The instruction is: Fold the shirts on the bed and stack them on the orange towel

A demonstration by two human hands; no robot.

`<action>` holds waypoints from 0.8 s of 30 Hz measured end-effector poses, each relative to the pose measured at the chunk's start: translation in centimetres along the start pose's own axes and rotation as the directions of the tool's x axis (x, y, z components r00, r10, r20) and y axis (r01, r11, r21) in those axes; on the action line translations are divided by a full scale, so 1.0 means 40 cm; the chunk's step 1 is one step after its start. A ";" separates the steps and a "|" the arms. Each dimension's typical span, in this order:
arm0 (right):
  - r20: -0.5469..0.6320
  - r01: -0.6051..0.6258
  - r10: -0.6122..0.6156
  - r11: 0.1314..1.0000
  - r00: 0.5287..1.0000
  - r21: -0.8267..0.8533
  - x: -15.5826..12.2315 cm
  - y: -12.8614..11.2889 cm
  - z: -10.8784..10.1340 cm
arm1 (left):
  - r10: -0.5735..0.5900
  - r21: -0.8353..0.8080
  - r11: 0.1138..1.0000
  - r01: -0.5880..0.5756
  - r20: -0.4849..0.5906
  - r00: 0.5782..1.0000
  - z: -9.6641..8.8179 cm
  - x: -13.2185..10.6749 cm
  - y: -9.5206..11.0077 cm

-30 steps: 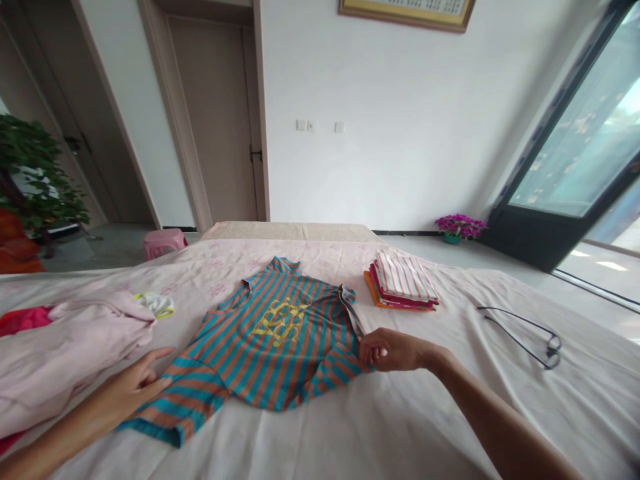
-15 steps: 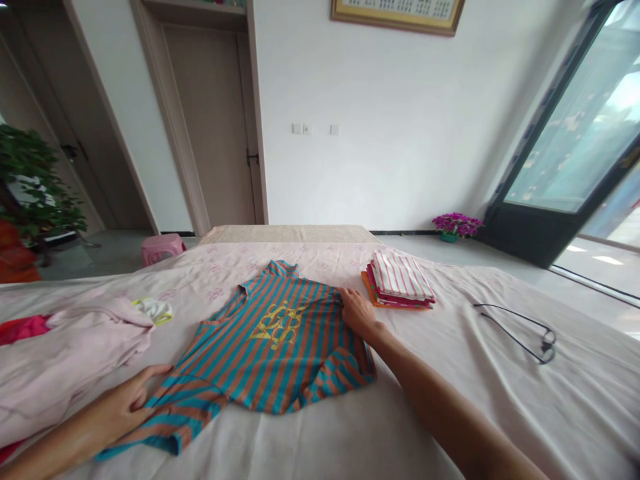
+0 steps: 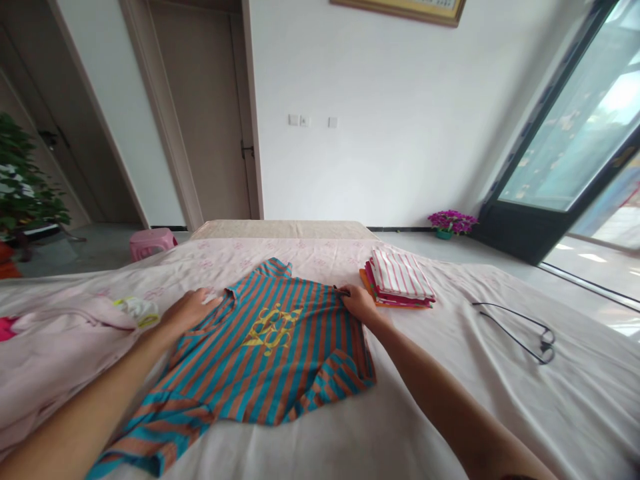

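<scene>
A teal-and-brown striped shirt [image 3: 260, 353] with a yellow printed design lies spread on the bed, its sleeves toward me. My right hand [image 3: 360, 305] pinches the shirt's edge on the right side. Close by the shirt's left edge, my left hand [image 3: 193, 310] reaches forward with its fingers stretched out and slightly blurred; I see no cloth held in it. Just right of my right hand sits a folded pile of clothes [image 3: 403, 275], a white-and-red striped piece on top.
Glasses [image 3: 543, 337] lie on the bed sheet [image 3: 450, 380] at right. Loose pink clothes [image 3: 65, 360] and a white-and-yellow piece [image 3: 143, 310] are at left. Beyond the bed stand a pink stool [image 3: 153, 243] and purple flowers [image 3: 453, 221].
My left hand has left the near left sleeve and moved forward to the shirt's upper left edge. My right hand stays at the right edge. The view has shifted slightly.
</scene>
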State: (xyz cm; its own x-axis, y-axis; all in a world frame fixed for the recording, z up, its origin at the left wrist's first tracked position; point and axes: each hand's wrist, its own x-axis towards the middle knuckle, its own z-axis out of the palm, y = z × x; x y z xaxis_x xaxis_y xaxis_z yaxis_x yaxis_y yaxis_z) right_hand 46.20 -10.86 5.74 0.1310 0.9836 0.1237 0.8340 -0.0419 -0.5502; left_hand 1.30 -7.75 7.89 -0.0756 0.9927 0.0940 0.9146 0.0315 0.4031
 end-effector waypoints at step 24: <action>0.525 0.641 -0.568 0.766 0.634 0.055 -0.294 -0.131 -0.116 | 0.353 -0.292 0.929 -0.226 0.518 0.779 -0.129 -0.301 -0.254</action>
State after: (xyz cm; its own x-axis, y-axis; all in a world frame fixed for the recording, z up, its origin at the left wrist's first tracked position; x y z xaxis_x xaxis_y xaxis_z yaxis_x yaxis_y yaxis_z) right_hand 42.76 -23.03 10.99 -0.6720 0.7393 -0.0427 0.6933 0.6078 -0.3871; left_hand -9.13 -20.64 7.38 0.4695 0.8449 -0.2564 0.7510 -0.2294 0.6192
